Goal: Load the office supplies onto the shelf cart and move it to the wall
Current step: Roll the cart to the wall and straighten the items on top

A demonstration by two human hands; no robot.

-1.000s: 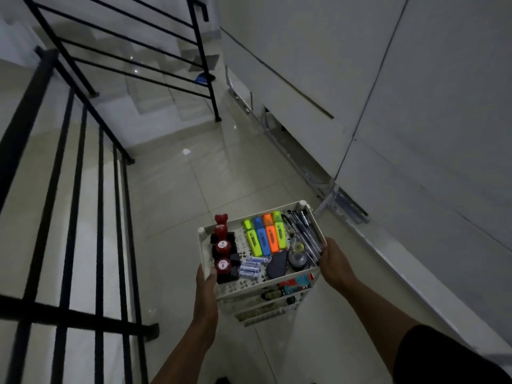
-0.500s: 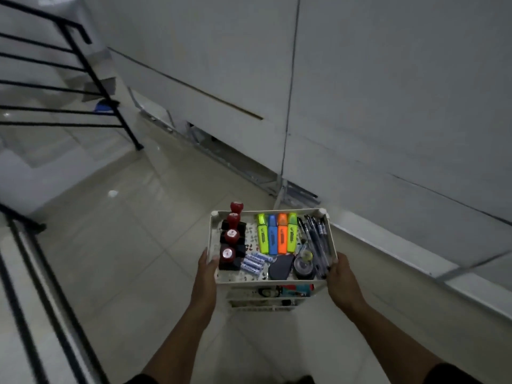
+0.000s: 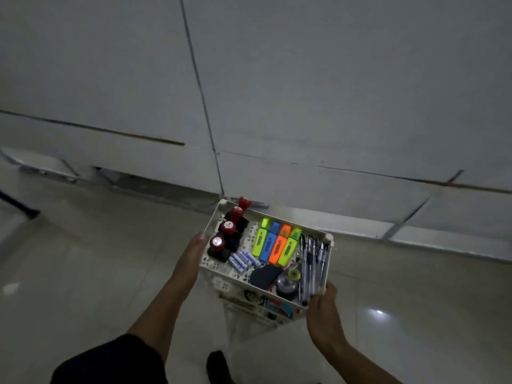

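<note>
A white shelf cart [image 3: 279, 217] stands on the tiled floor, its far edge close to the grey panelled wall [image 3: 304, 92]. Its top tray holds red-capped stamps [image 3: 227, 231], several highlighters [image 3: 277, 243], small batteries [image 3: 243, 261], a dark pouch [image 3: 265, 275], a tape roll [image 3: 286, 284] and a bundle of pens [image 3: 314, 261]. Lower shelves show more items, mostly hidden. My left hand [image 3: 191, 253] grips the tray's left rim. My right hand [image 3: 322, 309] grips its near right corner.
Metal brackets [image 3: 69, 170] and a gap run along the wall's base at left. A black railing foot [image 3: 30, 213] stands at the far left. My dark shoe [image 3: 219, 367] is just behind the cart. Open tiled floor lies left and right.
The view has swung right, away from the stair railing, and the cart has rolled closer to the wall. It is now turned clockwise, with both hands holding it as before.
</note>
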